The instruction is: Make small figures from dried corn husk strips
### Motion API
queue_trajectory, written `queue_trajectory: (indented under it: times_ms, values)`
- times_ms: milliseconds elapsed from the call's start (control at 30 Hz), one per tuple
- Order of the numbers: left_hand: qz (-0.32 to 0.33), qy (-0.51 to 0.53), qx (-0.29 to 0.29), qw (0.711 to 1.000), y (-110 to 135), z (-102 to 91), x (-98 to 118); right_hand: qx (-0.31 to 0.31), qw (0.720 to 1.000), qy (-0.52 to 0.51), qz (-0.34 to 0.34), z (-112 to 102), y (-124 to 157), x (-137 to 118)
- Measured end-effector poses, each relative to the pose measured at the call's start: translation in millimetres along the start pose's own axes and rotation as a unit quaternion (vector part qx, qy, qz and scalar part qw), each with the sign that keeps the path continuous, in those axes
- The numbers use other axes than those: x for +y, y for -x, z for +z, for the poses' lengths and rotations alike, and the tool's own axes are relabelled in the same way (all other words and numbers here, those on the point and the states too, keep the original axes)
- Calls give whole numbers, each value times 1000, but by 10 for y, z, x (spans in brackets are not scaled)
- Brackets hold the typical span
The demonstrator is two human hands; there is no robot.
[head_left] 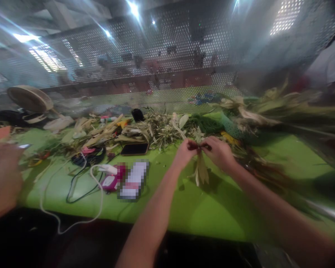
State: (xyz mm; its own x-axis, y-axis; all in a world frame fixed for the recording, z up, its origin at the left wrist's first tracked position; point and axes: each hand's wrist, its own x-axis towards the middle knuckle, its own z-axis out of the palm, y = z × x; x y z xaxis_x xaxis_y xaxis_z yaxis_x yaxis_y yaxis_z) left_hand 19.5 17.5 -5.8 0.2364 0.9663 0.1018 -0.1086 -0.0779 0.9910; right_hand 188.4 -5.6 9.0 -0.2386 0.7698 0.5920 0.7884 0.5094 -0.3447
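Observation:
My left hand [187, 149] and my right hand [218, 152] meet above the green table, each with its fingers pinched together. Between them they grip a small bundle of pale dried husks [202, 172]. Its wider strips hang down below my fingers, and thinner pale pieces stick up above them. The spot where the fingertips meet is too small and blurred to show any finer detail. Just beyond my hands lies a heap of dried plant pieces [163, 130].
A dark phone [134, 149], a lit phone [134, 180] and a pink-and-white socket block [111, 180] with a white cable [101, 203] lie left of my hands. A green basket [234, 124] holds husks at the right. Another person's hand [5, 158] is at far left. A perforated screen [156, 56] stands behind.

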Motion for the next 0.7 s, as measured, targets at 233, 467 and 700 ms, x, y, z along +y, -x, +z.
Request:
queue_trajectory:
  times_ms: [233, 467, 700]
  values:
    - [-97, 89, 24, 991, 4, 16, -8, -7, 998, -66, -3, -2, -37, -7]
    - [-175, 227, -35, 957, 41, 69, 27, 26, 996, -85, 6, -17, -24, 2]
    - [-126, 203, -30, 971, 40, 63, 47, 27, 998, -61, -12, -41, -42, 23]
